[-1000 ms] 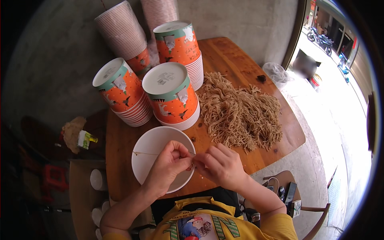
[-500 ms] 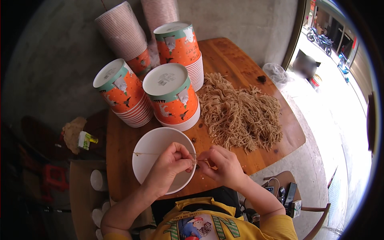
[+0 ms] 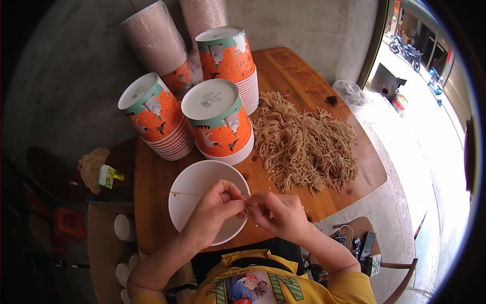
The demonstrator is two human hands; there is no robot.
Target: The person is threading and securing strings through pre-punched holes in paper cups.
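Observation:
A white paper bucket [image 3: 185, 218] stands on the table, its open mouth up. A thin tan cord [image 3: 186, 194] runs from the left side of its rim across the mouth toward my hands. My left hand [image 3: 215, 207] reaches over the bucket and pinches the cord at the right rim, thumb against forefinger. Close against it, my right hand [image 3: 281, 213] is closed in a pinch on the cord's end, fingertips meeting the left ones. A small loop of cord shows above the fingertips; the rest is hidden by my fingers.
Upturned stacks of orange printed buckets [image 3: 217, 116] stand behind on the wooden table [image 3: 283, 66]. A heap of tan cords [image 3: 309, 147] lies to the right. An open carton [image 3: 98, 243] with white buckets sits at lower left; a wooden chair [image 3: 362, 228] holds small items.
My right hand has moved slightly left, bringing its fingertips against those of my left hand. The left hand and the bucket have hardly moved.

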